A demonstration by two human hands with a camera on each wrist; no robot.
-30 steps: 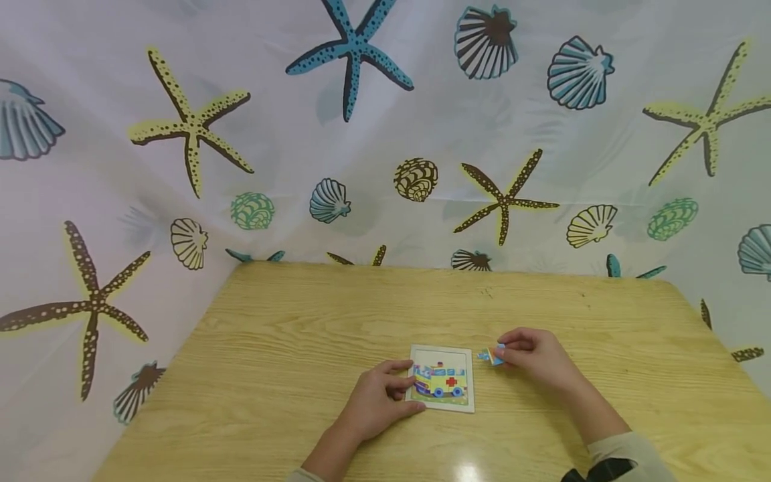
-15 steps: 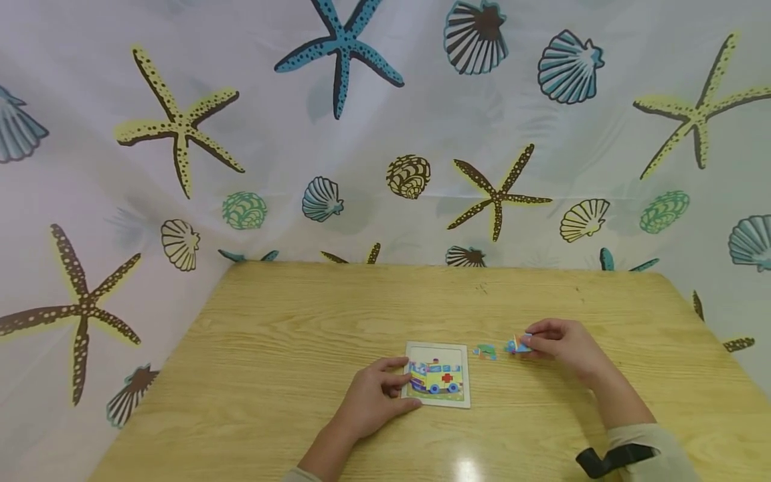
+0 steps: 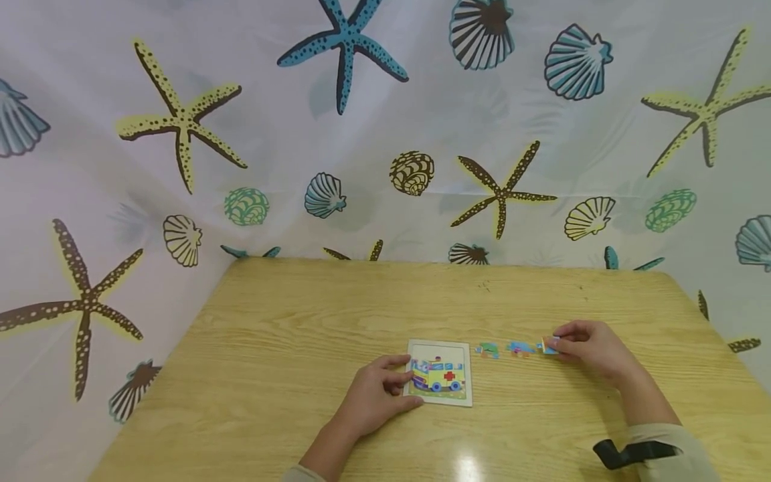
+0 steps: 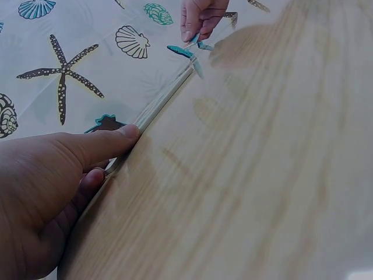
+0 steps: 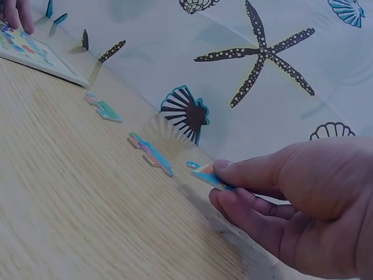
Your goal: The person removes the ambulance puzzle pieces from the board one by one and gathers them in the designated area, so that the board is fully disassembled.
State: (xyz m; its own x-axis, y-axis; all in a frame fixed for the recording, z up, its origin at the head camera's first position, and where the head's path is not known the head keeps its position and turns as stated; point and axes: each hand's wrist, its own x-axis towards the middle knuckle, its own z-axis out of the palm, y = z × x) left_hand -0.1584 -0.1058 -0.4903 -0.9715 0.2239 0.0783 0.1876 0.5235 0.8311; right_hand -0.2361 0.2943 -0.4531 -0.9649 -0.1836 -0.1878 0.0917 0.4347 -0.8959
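Observation:
A square puzzle board point(image 3: 440, 396) with a pale rim and an ambulance picture lies on the table. My left hand point(image 3: 375, 395) grips its left edge, thumb point(image 4: 111, 143) on top near the front corner. To the board's right lie two loose puzzle pieces: a green one point(image 3: 489, 349) and a blue and pink one point(image 3: 521, 347). Farther right, my right hand point(image 3: 593, 348) pinches a blue and orange puzzle piece point(image 5: 207, 175) between thumb and fingers, just above the table. Whether more pieces are stacked under it, I cannot tell.
The wooden table point(image 3: 289, 348) stretches out around the board on all sides. A white cloth point(image 3: 361, 147) printed with starfish and shells hangs behind it and along both sides. A black strap point(image 3: 638, 453) circles the right sleeve.
My right hand has moved rightward, away from the board. First the green piece, then the blue and pink piece came to lie on the table in a row. The left hand stays on the board.

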